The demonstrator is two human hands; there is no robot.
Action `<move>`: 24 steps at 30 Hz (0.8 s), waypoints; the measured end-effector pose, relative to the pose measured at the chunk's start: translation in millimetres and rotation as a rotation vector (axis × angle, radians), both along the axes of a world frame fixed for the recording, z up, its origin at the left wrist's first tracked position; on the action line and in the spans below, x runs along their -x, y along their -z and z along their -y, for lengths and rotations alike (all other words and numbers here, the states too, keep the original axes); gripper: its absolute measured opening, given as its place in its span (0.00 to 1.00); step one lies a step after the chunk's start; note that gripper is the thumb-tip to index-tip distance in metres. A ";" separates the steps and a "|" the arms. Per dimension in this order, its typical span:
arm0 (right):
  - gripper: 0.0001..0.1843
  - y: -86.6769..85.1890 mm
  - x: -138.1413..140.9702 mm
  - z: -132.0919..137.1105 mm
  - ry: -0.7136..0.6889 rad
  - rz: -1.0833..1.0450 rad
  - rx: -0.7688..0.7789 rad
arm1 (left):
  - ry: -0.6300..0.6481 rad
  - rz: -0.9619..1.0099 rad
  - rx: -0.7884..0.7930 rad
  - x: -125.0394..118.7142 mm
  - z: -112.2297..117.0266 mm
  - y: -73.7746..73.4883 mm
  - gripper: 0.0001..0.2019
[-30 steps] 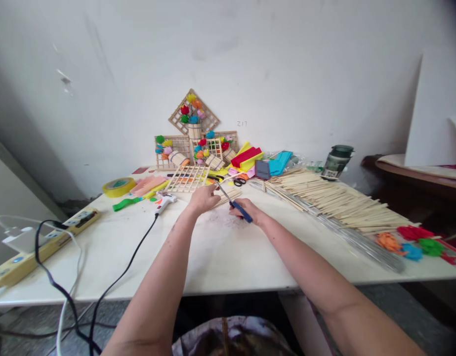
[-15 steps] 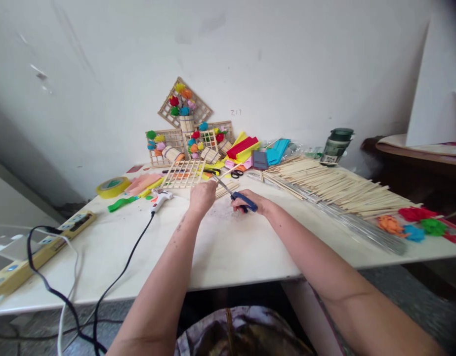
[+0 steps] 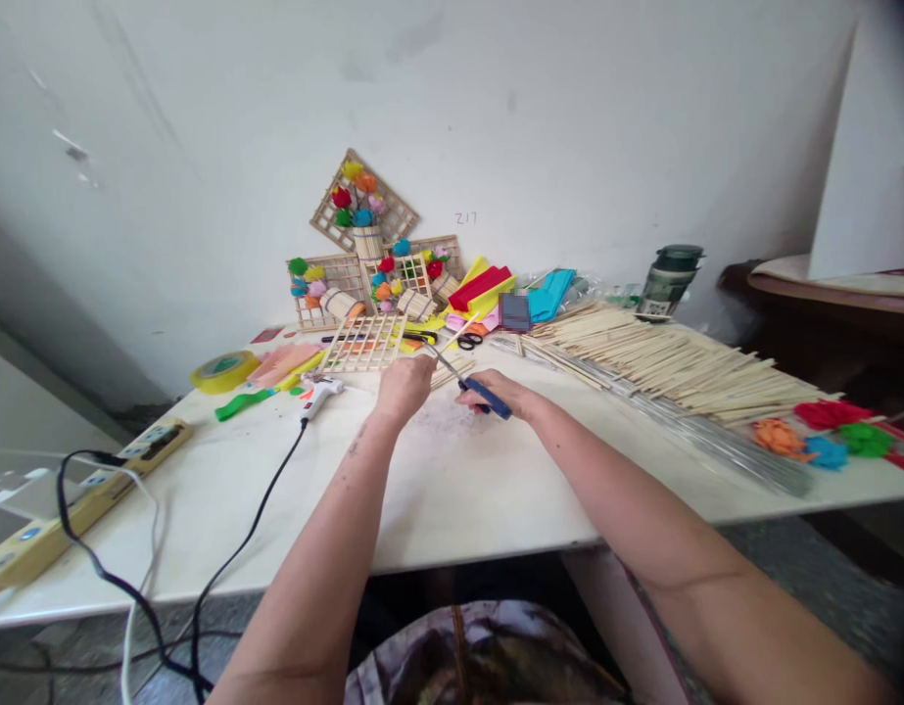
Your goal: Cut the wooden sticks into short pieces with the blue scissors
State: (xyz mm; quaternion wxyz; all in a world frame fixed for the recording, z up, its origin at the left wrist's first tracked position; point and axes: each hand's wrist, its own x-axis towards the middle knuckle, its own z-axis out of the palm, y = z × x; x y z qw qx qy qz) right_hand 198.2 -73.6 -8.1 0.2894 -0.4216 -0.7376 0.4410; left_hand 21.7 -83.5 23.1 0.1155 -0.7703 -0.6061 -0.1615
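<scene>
My left hand [image 3: 405, 387] is closed on a thin wooden stick [image 3: 460, 333], which slants up and right past the knuckles. Wrapped round the blue handle of a pair of scissors [image 3: 491, 397] is my right hand [image 3: 506, 390]; the metal blades point up and left, close to the fingers of my left hand. Whether the blades touch the stick, I cannot tell. Just beyond my left hand lies a lattice of sticks [image 3: 359, 343]. A few short sticks [image 3: 452, 372] lie on the table between and behind my hands.
A white glue gun [image 3: 323, 392] with a black cord lies left, near yellow tape [image 3: 226, 372] and a power strip [image 3: 91, 499]. Many sticks [image 3: 664, 362] spread to the right, with a dark bottle [image 3: 670, 282] behind. Lattices with paper flowers [image 3: 363, 211] lean on the wall. Black-handled scissors [image 3: 469, 341] lie ahead.
The scissors and my right hand have shifted very slightly, and my left hand has moved a little to the right. The view has tilted slightly. Both holds are the same.
</scene>
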 end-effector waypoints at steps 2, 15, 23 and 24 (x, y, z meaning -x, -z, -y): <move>0.10 3.1 2.6 -1.4 0.048 0.046 -0.035 | 0.004 -0.010 -0.004 0.5 -0.1 -1.1 0.16; 0.07 17.5 15.5 -2.8 0.157 0.045 -0.053 | -0.011 -0.036 -0.017 4.6 0.5 -5.2 0.15; 0.06 4.9 21.2 8.1 0.198 -0.063 0.111 | -0.024 -0.058 -0.003 5.4 -4.4 -3.4 0.16; 0.05 4.2 21.6 8.5 0.205 -0.079 0.136 | -0.029 -0.063 -0.001 4.8 -5.1 -2.8 0.16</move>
